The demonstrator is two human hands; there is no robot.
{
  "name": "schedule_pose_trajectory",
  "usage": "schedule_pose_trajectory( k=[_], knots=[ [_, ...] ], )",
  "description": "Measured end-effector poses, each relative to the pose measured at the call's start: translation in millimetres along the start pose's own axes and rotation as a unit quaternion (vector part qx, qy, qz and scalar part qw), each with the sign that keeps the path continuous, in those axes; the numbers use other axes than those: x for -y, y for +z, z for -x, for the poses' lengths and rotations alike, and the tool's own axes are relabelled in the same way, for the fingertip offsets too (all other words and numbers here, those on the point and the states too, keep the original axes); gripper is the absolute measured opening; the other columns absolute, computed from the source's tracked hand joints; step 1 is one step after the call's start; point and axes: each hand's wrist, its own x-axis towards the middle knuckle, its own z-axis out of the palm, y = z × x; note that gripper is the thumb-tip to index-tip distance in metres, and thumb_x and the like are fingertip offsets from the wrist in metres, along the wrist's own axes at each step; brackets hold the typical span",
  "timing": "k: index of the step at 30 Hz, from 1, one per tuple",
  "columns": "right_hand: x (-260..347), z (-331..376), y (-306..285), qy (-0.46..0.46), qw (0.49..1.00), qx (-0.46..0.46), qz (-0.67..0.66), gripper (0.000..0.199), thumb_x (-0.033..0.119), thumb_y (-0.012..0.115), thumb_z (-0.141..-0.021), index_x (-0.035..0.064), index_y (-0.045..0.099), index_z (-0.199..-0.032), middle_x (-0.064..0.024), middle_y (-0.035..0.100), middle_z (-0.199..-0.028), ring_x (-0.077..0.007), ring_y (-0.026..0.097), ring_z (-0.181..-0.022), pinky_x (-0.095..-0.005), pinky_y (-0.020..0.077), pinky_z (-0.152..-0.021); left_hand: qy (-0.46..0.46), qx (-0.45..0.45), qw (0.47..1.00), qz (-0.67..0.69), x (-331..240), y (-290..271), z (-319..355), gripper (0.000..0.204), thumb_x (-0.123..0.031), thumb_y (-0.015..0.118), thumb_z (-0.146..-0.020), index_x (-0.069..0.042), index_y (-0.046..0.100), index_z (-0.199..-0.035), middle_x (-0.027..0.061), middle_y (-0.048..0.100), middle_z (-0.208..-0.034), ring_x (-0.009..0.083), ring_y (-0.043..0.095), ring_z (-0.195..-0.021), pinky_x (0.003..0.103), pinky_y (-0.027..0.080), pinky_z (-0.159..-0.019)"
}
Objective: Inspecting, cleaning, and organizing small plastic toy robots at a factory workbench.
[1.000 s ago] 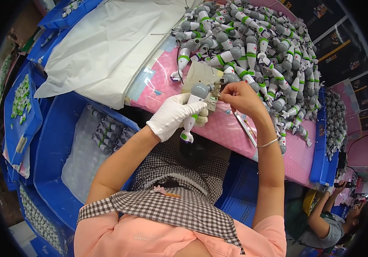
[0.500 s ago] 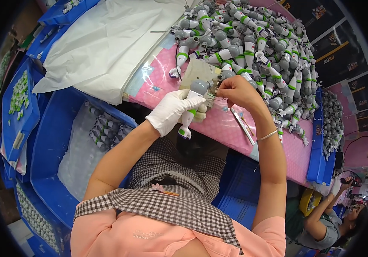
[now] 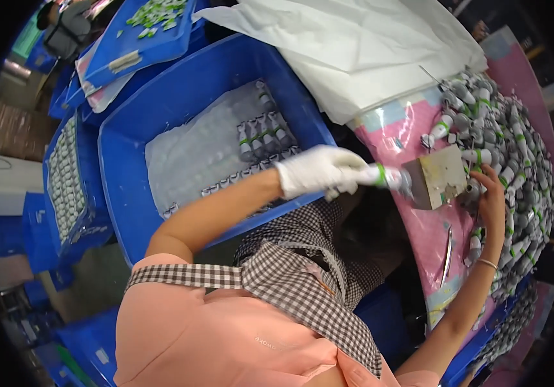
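Observation:
In a white glove, my left hand (image 3: 325, 171) is closed around a toy arm (image 3: 380, 175), white with a green band and a grey ball end. That toy arm is slightly blurred and points toward the pale block (image 3: 448, 177) at the table's edge. My bare right hand (image 3: 493, 197) reaches just past the block, its fingers bent around the grey ball end (image 3: 472, 192) of another toy arm. The rest of that piece is hard to make out. A heap of similar toy arms (image 3: 515, 161) lies right beside this hand.
Below my left arm, a large blue bin (image 3: 125, 138) holds rows of toy arms on white sheeting. White sheeting (image 3: 367, 58) covers the table's far part. A slim metal tool (image 3: 447, 255) lies on the pink table cover (image 3: 428, 245). Several blue trays stand at left.
The view has swung left, showing more of the blue bin. My left hand has drawn its toy arm away from the block toward the bin; my right hand has moved over to the heap.

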Motion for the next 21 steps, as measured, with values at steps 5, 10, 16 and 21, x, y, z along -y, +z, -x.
schedule_pose_trajectory(
  k=[5,10,16,21],
  knots=[
    [0.1,-4.8,6.3,-0.008,1.000,-0.004,0.000,0.058,-0.020,0.040,-0.059,0.0049,0.064,-0.106,-0.0161,0.053,-0.127,-0.0318,0.050,-0.119,-0.0328,0.0375,-0.099,-0.043,0.299,0.943,0.136,64.6,55.2,-11.5,0.034,-0.028,0.062,-0.088,-0.001,0.059,-0.108,0.0025,0.058,-0.076,0.0083,0.055,-0.065,0.024,0.049,-0.059],
    [14.4,-3.8,9.0,-0.001,0.999,-0.018,-0.028,0.060,-0.020,0.038,-0.059,0.0020,0.061,-0.110,-0.0170,0.056,-0.124,-0.0305,0.050,-0.120,-0.0317,0.0347,-0.101,0.001,0.429,0.900,0.079,65.9,68.1,6.2,0.040,-0.006,0.061,-0.079,0.006,0.053,-0.117,0.0067,0.062,-0.085,0.0120,0.060,-0.074,0.028,0.051,-0.069],
    [-17.2,-3.2,17.5,0.008,0.999,-0.009,-0.043,0.066,-0.017,0.036,-0.060,0.0024,0.057,-0.120,-0.0169,0.052,-0.129,-0.0296,0.046,-0.123,-0.0303,0.0335,-0.102,0.067,-0.175,0.965,-0.186,37.2,-79.7,78.7,0.034,-0.014,0.065,-0.076,-0.004,0.062,-0.109,0.0072,0.066,-0.097,0.0134,0.061,-0.087,0.029,0.050,-0.079],
    [-42.7,-3.7,15.3,0.011,0.997,-0.001,-0.077,0.062,-0.014,0.040,-0.068,0.0040,0.053,-0.127,-0.0125,0.050,-0.132,-0.0237,0.044,-0.125,-0.0275,0.0368,-0.097,-0.116,-0.259,0.767,-0.576,159.2,-214.3,201.8,0.020,-0.021,0.061,-0.079,-0.012,0.066,-0.096,0.0117,0.066,-0.091,0.0317,0.063,-0.083,0.039,0.049,-0.073]
  ],
)
